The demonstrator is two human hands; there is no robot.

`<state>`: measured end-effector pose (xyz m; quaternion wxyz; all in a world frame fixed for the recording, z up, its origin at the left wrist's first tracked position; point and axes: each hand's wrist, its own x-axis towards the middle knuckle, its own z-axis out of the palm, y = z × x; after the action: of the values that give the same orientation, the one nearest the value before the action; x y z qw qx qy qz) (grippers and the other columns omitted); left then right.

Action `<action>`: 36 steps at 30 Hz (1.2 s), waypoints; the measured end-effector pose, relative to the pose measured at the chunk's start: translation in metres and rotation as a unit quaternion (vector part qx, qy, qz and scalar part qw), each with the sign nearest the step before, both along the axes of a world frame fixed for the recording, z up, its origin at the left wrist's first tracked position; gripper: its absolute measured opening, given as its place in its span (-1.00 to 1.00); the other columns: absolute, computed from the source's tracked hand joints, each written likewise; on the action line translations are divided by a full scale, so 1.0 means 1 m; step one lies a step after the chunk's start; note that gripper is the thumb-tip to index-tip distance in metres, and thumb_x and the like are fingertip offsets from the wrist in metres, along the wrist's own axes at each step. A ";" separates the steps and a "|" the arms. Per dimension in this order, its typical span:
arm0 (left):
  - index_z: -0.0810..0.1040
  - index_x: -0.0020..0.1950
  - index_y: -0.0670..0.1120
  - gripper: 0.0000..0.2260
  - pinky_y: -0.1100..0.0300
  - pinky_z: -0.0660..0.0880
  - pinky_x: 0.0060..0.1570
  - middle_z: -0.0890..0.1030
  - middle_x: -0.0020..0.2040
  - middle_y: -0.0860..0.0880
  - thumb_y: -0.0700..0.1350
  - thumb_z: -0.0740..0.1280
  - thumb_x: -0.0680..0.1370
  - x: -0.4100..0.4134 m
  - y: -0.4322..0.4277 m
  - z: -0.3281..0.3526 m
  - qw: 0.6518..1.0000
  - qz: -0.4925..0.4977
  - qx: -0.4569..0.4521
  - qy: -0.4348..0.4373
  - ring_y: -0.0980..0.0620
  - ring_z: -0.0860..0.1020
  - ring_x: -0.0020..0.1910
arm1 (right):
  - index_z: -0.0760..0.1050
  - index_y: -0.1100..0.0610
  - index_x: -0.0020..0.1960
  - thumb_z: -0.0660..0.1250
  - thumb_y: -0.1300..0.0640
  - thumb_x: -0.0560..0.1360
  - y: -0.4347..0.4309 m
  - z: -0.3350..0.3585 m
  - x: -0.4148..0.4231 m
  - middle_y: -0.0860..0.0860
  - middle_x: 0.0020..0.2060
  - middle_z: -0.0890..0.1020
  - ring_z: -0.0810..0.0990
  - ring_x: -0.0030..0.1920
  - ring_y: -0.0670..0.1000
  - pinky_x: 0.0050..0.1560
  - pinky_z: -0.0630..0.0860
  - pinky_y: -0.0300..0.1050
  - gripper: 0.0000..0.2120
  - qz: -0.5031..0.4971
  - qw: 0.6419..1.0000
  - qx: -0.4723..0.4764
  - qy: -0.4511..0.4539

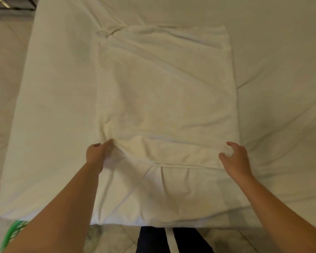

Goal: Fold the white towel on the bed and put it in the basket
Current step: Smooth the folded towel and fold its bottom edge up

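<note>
— Green basket (15,232) by the floor, lower left?
— Yes. Left hand (97,154) pinches the white towel's (164,99) near corner; right hand (235,157) curls loosely, fingers apart, on the other. Towel lies flat on the bed (281,52).

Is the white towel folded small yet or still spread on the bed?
Still spread: the white towel lies flat across the bed, wrinkled, with left hand and right hand at its near corners.
</note>
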<state>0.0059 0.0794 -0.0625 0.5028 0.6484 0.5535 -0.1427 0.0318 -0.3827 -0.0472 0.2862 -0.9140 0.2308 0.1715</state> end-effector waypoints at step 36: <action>0.73 0.15 -0.16 -0.68 -0.09 0.57 0.18 0.66 0.27 -0.17 -0.15 0.53 0.40 0.030 -0.043 0.004 0.898 0.091 -0.416 -0.106 -0.19 0.65 0.22 | 0.60 0.33 -0.07 0.36 0.24 0.52 -0.056 -0.031 -0.015 0.34 -0.11 0.67 0.63 -0.17 0.26 0.02 0.62 0.36 -0.86 -0.150 0.981 0.088 0.087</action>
<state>0.0357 0.0365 -0.0588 0.7935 0.3383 0.4430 -0.2441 0.0173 -0.4384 -0.0781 0.3669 -0.8220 0.3728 0.2253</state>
